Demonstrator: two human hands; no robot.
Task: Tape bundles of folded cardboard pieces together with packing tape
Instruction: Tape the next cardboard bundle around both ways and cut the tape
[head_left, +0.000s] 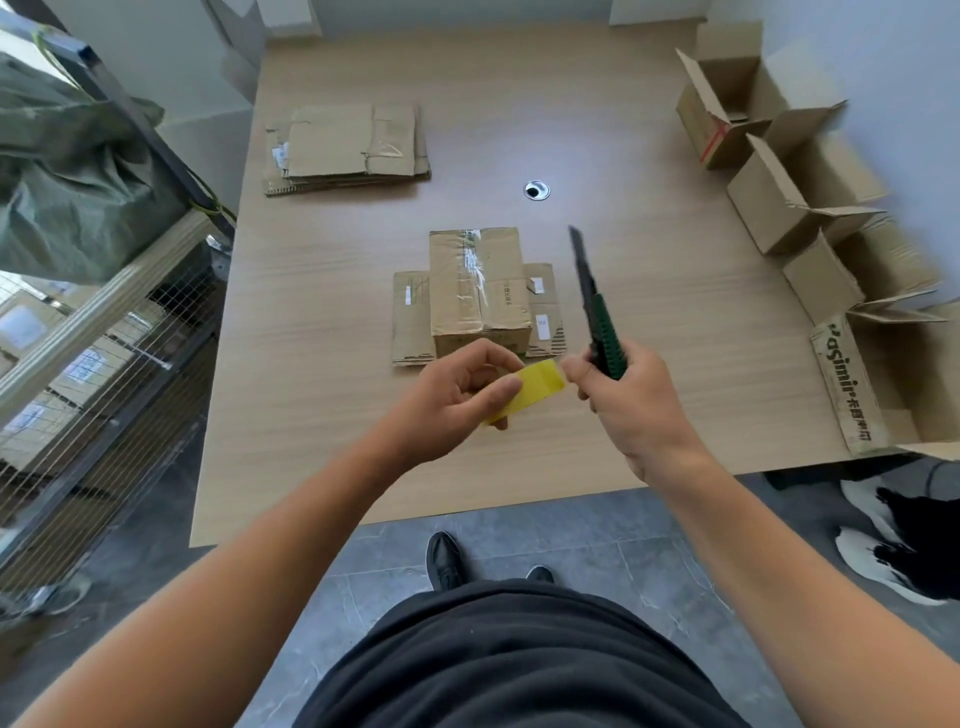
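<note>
A bundle of folded cardboard pieces (475, 293) lies in the middle of the wooden table (649, 291), with clear tape along its top. Just in front of it my left hand (457, 395) holds a yellow roll of packing tape (530, 389) between thumb and fingers. My right hand (618, 395) grips a green utility knife (597, 327) by the handle, its dark blade pointing up and away. The right thumb sits close to the tape's right edge. A second stack of flattened cardboard (345, 148) rests at the far left of the table.
Several open cardboard boxes (795, 208) line the table's right edge. A round cable hole (537, 190) sits behind the bundle. A wire cage cart (98, 374) with a green sack (78, 171) stands at the left. Shoes (893, 545) lie on the floor at the right.
</note>
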